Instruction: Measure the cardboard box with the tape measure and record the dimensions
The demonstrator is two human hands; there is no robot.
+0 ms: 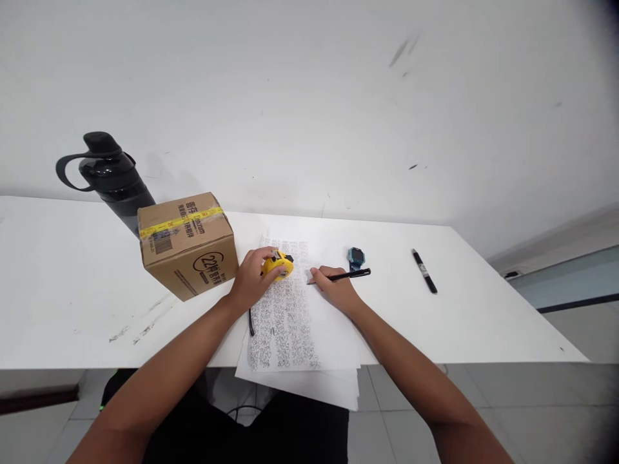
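Note:
My left hand (251, 277) is closed round a yellow tape measure (279, 265), which rests on the upper part of a sheet covered in handwriting (285, 328). A black strap hangs from beneath that hand onto the paper's left edge. Just to the right, my right hand (335, 287) pinches a black pen (351, 274), its tip at the right side of the written columns. Under the written sheet lie more white sheets (333, 383), which stick out over the table's front edge.
A cardboard box (188, 245) with yellow tape stands left of my left hand, a black bottle (116, 177) behind it. A teal-strapped watch (356, 256) lies beyond the pen. Farther right on the white table (483, 322) is a black marker (424, 271). A wall rises behind.

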